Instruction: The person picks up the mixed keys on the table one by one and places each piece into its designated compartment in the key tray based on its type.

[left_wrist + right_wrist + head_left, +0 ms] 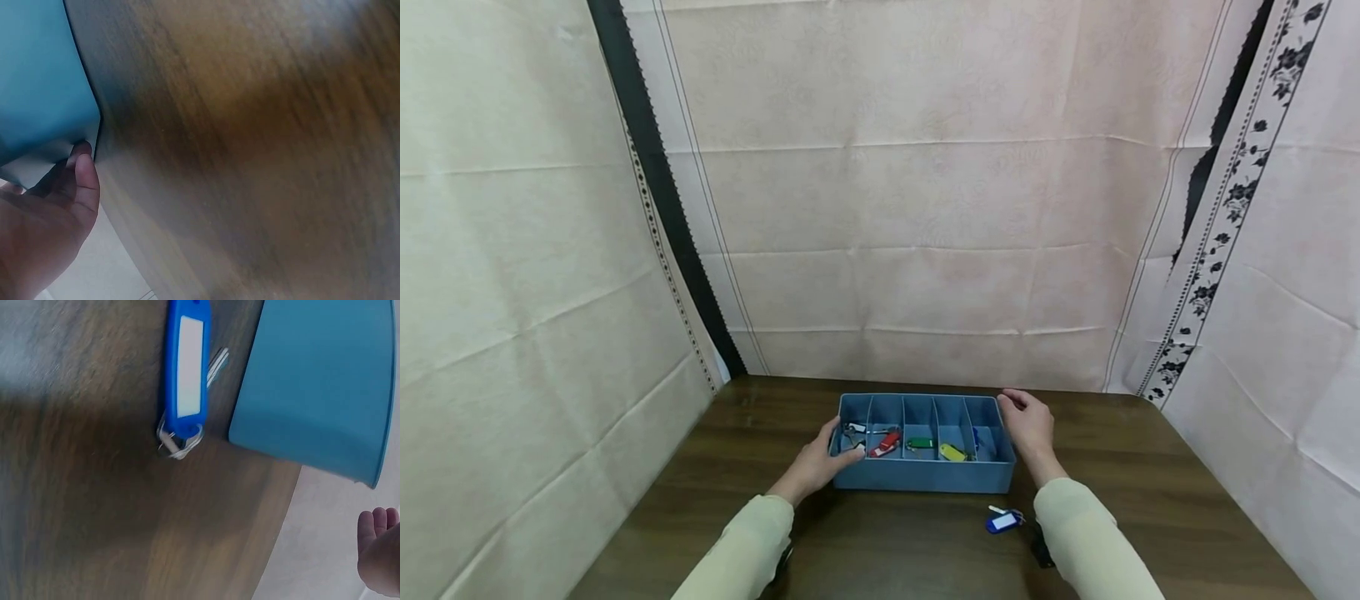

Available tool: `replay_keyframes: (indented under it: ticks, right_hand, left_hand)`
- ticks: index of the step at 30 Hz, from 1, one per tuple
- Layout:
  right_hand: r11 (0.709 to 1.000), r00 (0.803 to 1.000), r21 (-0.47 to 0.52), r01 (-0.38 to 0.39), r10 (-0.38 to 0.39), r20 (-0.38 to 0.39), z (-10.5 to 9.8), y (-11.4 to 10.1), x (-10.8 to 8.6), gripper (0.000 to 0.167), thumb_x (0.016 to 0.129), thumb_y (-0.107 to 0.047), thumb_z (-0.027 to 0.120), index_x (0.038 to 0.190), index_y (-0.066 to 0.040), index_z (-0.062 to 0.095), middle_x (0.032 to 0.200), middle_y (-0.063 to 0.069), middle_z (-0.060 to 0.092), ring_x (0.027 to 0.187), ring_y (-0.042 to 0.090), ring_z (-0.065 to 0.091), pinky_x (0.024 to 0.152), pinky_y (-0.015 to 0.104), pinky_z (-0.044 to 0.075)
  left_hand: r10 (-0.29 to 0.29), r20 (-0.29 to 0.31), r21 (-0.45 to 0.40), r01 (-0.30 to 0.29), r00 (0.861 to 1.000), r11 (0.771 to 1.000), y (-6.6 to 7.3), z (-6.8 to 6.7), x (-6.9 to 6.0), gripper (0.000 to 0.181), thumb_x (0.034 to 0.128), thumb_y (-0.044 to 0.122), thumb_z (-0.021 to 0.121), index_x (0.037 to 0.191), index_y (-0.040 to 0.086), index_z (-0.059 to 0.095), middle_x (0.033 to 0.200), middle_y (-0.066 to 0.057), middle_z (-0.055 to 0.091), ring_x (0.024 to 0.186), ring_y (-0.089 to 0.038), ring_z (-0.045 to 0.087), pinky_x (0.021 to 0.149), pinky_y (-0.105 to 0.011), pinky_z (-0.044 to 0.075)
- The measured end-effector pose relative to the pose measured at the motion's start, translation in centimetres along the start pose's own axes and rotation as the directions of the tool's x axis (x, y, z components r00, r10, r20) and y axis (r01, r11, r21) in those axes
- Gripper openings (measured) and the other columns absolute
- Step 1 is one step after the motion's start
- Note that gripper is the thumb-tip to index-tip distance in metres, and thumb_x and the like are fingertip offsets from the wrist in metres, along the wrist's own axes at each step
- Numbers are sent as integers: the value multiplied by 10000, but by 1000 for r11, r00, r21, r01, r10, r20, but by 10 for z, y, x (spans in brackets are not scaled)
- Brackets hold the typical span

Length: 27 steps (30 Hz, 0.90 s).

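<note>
A blue compartment box (922,477) stands on the table, with key tags in its sections. My left hand (817,460) grips its left end, thumb at the front corner; in the left wrist view that hand (53,231) is against the end wall. Beside the box's far right corner is my right hand (1028,423), fingers loosely bent and holding nothing visible. In the right wrist view the hand (380,553) appears apart from the box (312,381). A blue key tag (1002,522) with a key lies on the table in front of the box's right end.
Inside the box are a red tag (886,443), a green tag (920,443), a yellow tag (952,452) and a partly hidden blue one (976,437). Keys lie in the leftmost section. The brown table (895,542) meets pale hanging cloths (940,208) behind and at both sides.
</note>
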State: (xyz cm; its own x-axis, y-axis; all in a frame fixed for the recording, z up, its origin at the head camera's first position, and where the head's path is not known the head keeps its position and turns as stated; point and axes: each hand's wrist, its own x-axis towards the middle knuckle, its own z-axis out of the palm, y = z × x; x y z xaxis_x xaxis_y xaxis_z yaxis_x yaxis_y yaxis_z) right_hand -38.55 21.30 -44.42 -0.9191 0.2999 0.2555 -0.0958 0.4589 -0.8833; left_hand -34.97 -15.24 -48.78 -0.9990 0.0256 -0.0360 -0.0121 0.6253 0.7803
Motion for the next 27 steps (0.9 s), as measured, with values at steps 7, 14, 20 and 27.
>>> replay_keyframes:
  ticks: [7,14,20,27]
  right_hand:
    - [1000,1000,-16,11,-11,-23,-11,9,-1,394,991,-337,605,1232,-34,674,1205,195,662,1116,344,596,937,481,461]
    - [998,999,-54,23,-25,-35,-25,16,-3,395,990,-343,605,1223,-33,680,1195,195,668,1101,342,598,920,475,456]
    - [997,1000,-78,26,-25,9,-33,23,-7,421,1012,-348,571,1261,-18,649,1251,221,633,1140,368,575,955,500,449]
    - [992,998,-121,39,-34,44,-43,35,-13,395,1015,-303,576,1255,3,646,1239,236,630,1117,370,584,945,504,463]
  left_hand:
    - [1,0,3,-1,1000,1000,-2,1,1,1071,751,776,630,1577,232,219,1552,-217,332,1366,-485,352,985,-713,328]
    - [6,4,-6,-6,1000,1000,-2,-1,1,992,819,693,647,1579,227,212,1558,-220,318,1372,-490,336,993,-719,312]
    - [3,7,-16,-2,1000,1000,-1,-1,-1,1013,799,711,651,1579,235,212,1561,-214,316,1381,-480,329,1009,-711,302]
    - [8,5,-8,-8,1000,1000,0,0,1,1087,746,779,631,1580,224,209,1558,-223,317,1377,-486,333,1004,-712,307]
